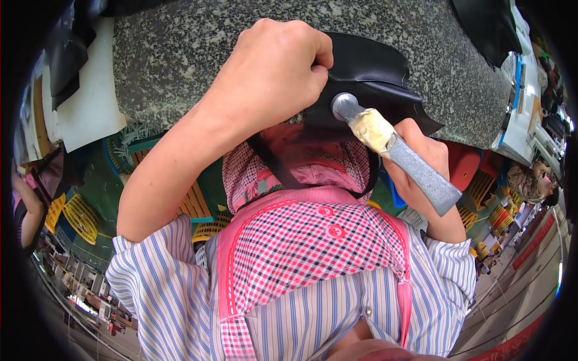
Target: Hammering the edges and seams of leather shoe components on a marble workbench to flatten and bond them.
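Observation:
A piece of black leather (pixel 370 60) lies folded over the near edge of the speckled stone slab (pixel 198 36). My left hand (pixel 288 63) is closed on its left side, fingers curled in, pinching the leather. In my right hand (pixel 418 147) is a hammer (pixel 424 171) with a round metal face, a flared grey end and yellowish wrapping around its middle. The round face is over the leather, near its fold; I cannot tell whether it touches. The handle is mostly hidden behind the hammer head and my fingers.
More black pieces lie at the slab's left (pixel 66 60) and right (pixel 487 30) edges. White sheets (pixel 90 90) flank the slab at left. Yellow baskets (pixel 81 218) stand on the green floor below. Other people are at far left (pixel 30 201) and far right (pixel 527 180).

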